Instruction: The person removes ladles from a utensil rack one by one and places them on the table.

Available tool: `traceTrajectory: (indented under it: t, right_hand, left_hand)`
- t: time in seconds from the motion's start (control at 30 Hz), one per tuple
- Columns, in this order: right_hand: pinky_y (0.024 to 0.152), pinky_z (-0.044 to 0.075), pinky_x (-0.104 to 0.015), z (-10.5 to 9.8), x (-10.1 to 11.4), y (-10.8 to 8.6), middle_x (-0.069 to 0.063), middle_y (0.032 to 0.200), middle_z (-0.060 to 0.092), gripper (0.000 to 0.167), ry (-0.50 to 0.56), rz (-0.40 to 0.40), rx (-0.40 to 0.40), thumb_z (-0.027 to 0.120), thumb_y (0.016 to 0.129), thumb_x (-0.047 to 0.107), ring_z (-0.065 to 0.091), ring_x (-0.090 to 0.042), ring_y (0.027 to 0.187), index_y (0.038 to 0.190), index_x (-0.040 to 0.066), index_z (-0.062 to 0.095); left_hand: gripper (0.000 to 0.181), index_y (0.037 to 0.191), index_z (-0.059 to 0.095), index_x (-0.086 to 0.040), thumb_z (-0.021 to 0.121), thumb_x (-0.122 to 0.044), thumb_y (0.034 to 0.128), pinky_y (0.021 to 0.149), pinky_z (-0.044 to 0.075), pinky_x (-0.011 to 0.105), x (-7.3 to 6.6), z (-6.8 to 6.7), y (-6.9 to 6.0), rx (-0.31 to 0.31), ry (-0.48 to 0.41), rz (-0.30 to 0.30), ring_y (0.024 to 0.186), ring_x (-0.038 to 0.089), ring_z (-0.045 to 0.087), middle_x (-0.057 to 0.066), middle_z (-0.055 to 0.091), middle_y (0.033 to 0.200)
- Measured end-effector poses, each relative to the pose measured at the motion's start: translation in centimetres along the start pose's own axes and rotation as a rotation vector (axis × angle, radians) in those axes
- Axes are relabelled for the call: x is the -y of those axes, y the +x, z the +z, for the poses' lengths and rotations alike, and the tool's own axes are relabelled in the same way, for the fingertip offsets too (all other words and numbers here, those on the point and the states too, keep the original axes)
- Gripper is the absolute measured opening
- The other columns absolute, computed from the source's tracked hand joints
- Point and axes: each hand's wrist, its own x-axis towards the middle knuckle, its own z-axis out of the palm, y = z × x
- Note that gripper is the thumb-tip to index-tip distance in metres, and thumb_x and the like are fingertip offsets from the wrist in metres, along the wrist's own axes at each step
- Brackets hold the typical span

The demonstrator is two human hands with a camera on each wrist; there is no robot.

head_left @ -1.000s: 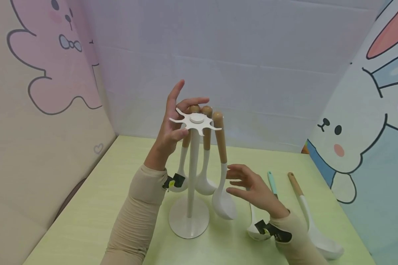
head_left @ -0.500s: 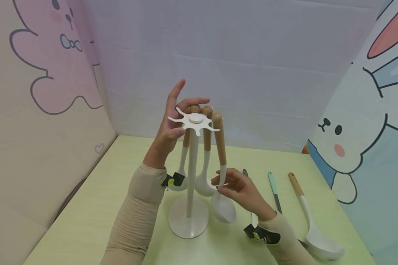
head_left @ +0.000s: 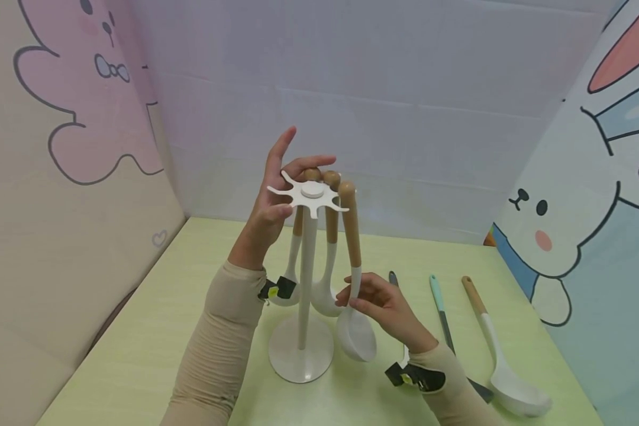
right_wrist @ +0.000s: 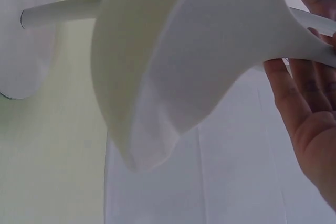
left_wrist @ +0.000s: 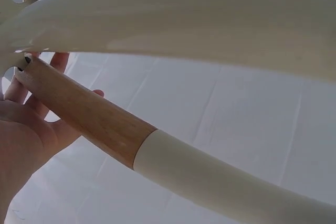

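Observation:
A white utensil rack stands upright on a round base, with a hooked wheel at its top. My left hand holds that top, thumb at a near hook and fingers behind; one finger points up. A ladle with a wooden handle hangs at the rack's right side. My right hand pinches its white neck, thumb in front and fingers behind. In the right wrist view the white bowl fills the middle. Behind the pole hang two more wooden-handled utensils, including a ladle; the left one is partly covered.
Right of the rack lie a white ladle with a wooden handle and a dark turner with a mint handle end. Another dark-handled utensil is mostly hidden by my right arm. Cartoon-printed walls surround the pale green table.
My right hand has moved left and taken hold of the ladle's neck. The ladle has shifted slightly left and its bowl has turned a little. My left hand stays at the rack's top.

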Motion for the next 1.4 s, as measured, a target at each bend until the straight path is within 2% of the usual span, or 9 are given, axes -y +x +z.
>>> traceTrajectory:
  t: [0.2, 0.37, 0.47, 0.63, 0.73, 0.87, 0.93, 1.03, 1.4]
  right_hand:
    - [0.086, 0.056, -0.034, 0.1, 0.0, 0.1, 0.0, 0.11, 0.071, 0.043, 0.001, 0.011, -0.008, 0.055, 0.097, -0.008, 0.069, -0.018, 0.102, 0.13, 0.019, 0.059]
    - [0.087, 0.056, -0.035, 0.2, 0.0, 0.1, -0.002, 0.111, 0.07, 0.039, 0.001, 0.005, -0.009, 0.054, 0.099, -0.005, 0.069, -0.02, 0.102, 0.131, 0.017, 0.058]
    - [0.087, 0.055, -0.035, 0.2, 0.0, 0.1, -0.002, 0.111, 0.071, 0.038, 0.0, 0.007, -0.016, 0.054, 0.099, -0.004, 0.069, -0.02, 0.102, 0.131, 0.017, 0.058]
    - [0.088, 0.055, -0.034, 0.1, -0.3, 0.0, -0.001, 0.11, 0.071, 0.038, -0.008, 0.017, -0.028, 0.055, 0.099, -0.002, 0.069, -0.018, 0.101, 0.13, 0.019, 0.059]
    - [0.088, 0.055, -0.034, 0.0, -0.4, 0.0, -0.001, 0.11, 0.071, 0.038, -0.006, 0.02, -0.028, 0.055, 0.099, -0.002, 0.069, -0.019, 0.102, 0.131, 0.019, 0.059]
    - [0.088, 0.055, -0.035, 0.0, -0.5, 0.0, -0.002, 0.11, 0.071, 0.038, -0.006, 0.015, -0.027, 0.054, 0.099, -0.003, 0.068, -0.02, 0.102, 0.131, 0.018, 0.059]
    - [0.087, 0.055, -0.035, -0.1, -0.5, 0.1, -0.003, 0.11, 0.071, 0.038, -0.009, 0.009, -0.026, 0.054, 0.099, -0.003, 0.069, -0.02, 0.102, 0.131, 0.018, 0.059]
    - [0.087, 0.055, -0.035, 0.0, -0.4, 0.2, -0.003, 0.11, 0.071, 0.039, -0.011, 0.0, -0.024, 0.054, 0.099, -0.004, 0.069, -0.02, 0.102, 0.131, 0.018, 0.059]
    - [0.086, 0.055, -0.034, 0.0, -0.5, 0.1, 0.0, 0.108, 0.071, 0.038, -0.014, 0.004, -0.047, 0.056, 0.099, -0.002, 0.069, -0.018, 0.1, 0.129, 0.02, 0.06]
  left_hand:
    - [0.128, 0.158, 0.001, -0.009, 0.08, -0.06, 0.0705, 0.106, 0.038, 0.042, -0.2, 0.2, -0.3, -0.006, -0.025, -0.009, 0.125, 0.026, 0.053, 0.008, 0.054, 0.138]
    - [0.129, 0.157, 0.003, -0.005, 0.08, -0.061, 0.0704, 0.109, 0.036, 0.044, -0.5, 0.7, -0.6, -0.071, 0.016, 0.013, 0.131, 0.03, 0.047, 0.014, 0.042, 0.148]
    - [0.122, 0.156, 0.008, -0.002, 0.077, -0.059, 0.0729, 0.109, 0.035, 0.045, -0.6, 0.9, -0.8, -0.122, 0.089, 0.051, 0.137, 0.033, 0.038, 0.017, 0.035, 0.151]
    - [0.11, 0.152, 0.016, 0.001, 0.074, -0.053, 0.0773, 0.109, 0.029, 0.052, -0.7, 1.3, -1.3, -0.209, 0.198, 0.151, 0.143, 0.033, 0.03, 0.019, 0.036, 0.152]
    - [0.11, 0.151, 0.016, 0.006, 0.075, -0.053, 0.078, 0.109, 0.03, 0.051, -0.9, 1.8, -1.6, -0.249, 0.29, 0.217, 0.143, 0.031, 0.03, 0.019, 0.038, 0.15]
    - [0.114, 0.147, 0.014, 0.013, 0.076, -0.053, 0.0776, 0.108, 0.033, 0.046, -1.3, 2.9, -1.7, -0.284, 0.487, 0.305, 0.14, 0.031, 0.035, 0.02, 0.043, 0.146]
    - [0.114, 0.146, 0.015, 0.014, 0.077, -0.053, 0.077, 0.109, 0.032, 0.045, -1.5, 3.5, -1.7, -0.303, 0.573, 0.336, 0.139, 0.03, 0.036, 0.02, 0.046, 0.143]
    - [0.112, 0.146, 0.016, 0.013, 0.078, -0.05, 0.0772, 0.11, 0.029, 0.046, -1.6, 4.1, -1.6, -0.335, 0.633, 0.358, 0.138, 0.029, 0.037, 0.02, 0.05, 0.14]
    - [0.094, 0.144, 0.015, 0.015, 0.073, -0.022, 0.0788, 0.113, 0.03, 0.046, -1.3, 4.6, -1.6, -0.386, 0.621, 0.388, 0.13, 0.03, 0.051, 0.026, 0.056, 0.135]
